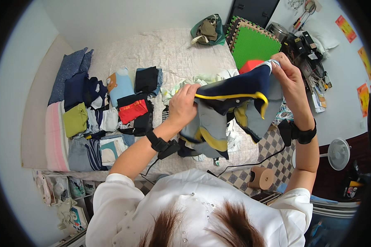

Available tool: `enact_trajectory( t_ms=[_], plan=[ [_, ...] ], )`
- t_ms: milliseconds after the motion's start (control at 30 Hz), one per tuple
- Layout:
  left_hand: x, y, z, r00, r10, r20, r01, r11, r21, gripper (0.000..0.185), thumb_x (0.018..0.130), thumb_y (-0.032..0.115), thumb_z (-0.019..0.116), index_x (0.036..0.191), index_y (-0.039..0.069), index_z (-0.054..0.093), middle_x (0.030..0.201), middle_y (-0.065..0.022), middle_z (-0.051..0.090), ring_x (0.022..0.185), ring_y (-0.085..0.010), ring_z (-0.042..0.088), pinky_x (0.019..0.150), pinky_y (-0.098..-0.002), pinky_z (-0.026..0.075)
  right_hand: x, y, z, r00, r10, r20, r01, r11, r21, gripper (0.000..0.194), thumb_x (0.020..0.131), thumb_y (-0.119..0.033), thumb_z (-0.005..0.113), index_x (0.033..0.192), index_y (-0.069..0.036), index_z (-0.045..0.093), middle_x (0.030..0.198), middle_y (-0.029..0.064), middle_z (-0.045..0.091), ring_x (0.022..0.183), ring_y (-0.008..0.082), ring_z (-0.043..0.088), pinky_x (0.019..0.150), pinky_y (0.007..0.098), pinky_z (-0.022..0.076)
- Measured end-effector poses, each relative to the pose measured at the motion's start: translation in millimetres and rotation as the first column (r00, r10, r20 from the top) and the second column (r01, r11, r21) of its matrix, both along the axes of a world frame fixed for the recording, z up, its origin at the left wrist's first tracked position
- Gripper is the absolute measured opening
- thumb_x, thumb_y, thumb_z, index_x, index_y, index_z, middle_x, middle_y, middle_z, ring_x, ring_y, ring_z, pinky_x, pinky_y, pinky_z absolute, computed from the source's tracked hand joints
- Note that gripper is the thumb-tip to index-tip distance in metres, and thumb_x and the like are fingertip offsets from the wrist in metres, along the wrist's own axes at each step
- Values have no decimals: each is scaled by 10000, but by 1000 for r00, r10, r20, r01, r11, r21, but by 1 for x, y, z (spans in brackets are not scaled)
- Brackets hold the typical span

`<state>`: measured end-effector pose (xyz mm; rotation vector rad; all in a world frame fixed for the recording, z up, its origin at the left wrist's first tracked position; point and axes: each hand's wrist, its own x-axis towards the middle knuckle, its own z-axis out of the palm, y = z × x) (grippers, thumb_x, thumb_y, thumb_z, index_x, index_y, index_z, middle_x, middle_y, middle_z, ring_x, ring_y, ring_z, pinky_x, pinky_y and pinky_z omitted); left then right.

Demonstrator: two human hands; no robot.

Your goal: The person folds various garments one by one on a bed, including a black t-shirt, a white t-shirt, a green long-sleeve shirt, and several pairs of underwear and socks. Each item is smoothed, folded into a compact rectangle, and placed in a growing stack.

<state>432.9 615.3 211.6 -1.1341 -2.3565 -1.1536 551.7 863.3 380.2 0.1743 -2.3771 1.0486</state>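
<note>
My left hand [183, 105] and my right hand [287, 70] hold up a navy, grey and yellow garment [213, 123] above the bed. The left fingers grip one end of its navy upper edge, and the right fingers pinch the other end, where a pale lining shows. The lower part hangs in loose folds. Beneath and behind it lie pale patterned fabric [204, 79] and a white cloth [234, 136], both partly hidden. Left of my left hand, a red folded cloth [133, 111] rests on black clothes, with a black folded garment [146, 79] farther back.
Folded clothes, among them an olive one [75, 119] and grey trousers [84, 153], line the left of the bed [167, 51]. A green bag [208, 30] stands at its far corner beside green foam mats [255, 44]. A fan [338, 154] and a brown stool [261, 178] are at right.
</note>
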Motion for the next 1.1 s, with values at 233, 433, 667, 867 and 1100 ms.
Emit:
enact_trajectory(
  t_ms=[233, 433, 667, 867, 1100],
  plan=[
    [19, -4, 13, 873, -472, 121, 444, 874, 198, 593, 760, 113, 745, 1314, 118, 534, 1154, -90, 595, 1148, -276, 566, 999, -354, 431, 28, -29, 3, 962, 75, 262, -29, 984, -175, 240, 1002, -220, 563, 987, 17, 598, 804, -61, 540, 781, 40, 450, 696, 202, 397],
    [41, 11, 48, 623, -666, 410, 540, 745, 391, 472, 727, 164, 796, 1159, 100, 617, 1088, -129, 647, 1114, -281, 598, 937, -358, 448, 52, -63, 22, 933, 196, 303, -154, 975, -158, 230, 1025, -208, 519, 1009, 7, 601, 870, -53, 595, 804, 12, 497, 730, 184, 427],
    [5, -11, 23, 870, -433, 235, 425, 901, 86, 229, 769, -64, 640, 986, 8, 660, 920, -42, 674, 843, -137, 628, 761, -291, 495, 86, -71, 45, 963, 185, 198, -52, 843, -536, 250, 993, -210, 526, 1093, -3, 624, 976, 5, 665, 850, 50, 614, 754, 200, 494],
    [-51, -59, 55, 477, -560, 677, 374, 827, 421, 163, 889, 41, 504, 980, 39, 638, 859, -20, 661, 784, -120, 671, 670, -256, 562, 106, -68, 47, 928, 190, 320, 32, 817, -576, 262, 954, -132, 481, 1156, -9, 595, 995, 37, 665, 875, 71, 655, 777, 217, 548],
    [-14, -60, 76, 863, -264, 431, 366, 914, -172, 200, 728, 135, 792, 782, 19, 638, 701, -65, 624, 696, -148, 610, 639, -296, 451, 112, -74, 49, 877, 195, 440, 70, 853, -517, 288, 959, -140, 479, 1191, 2, 571, 1021, 43, 659, 858, 68, 656, 764, 217, 559]
  ],
)
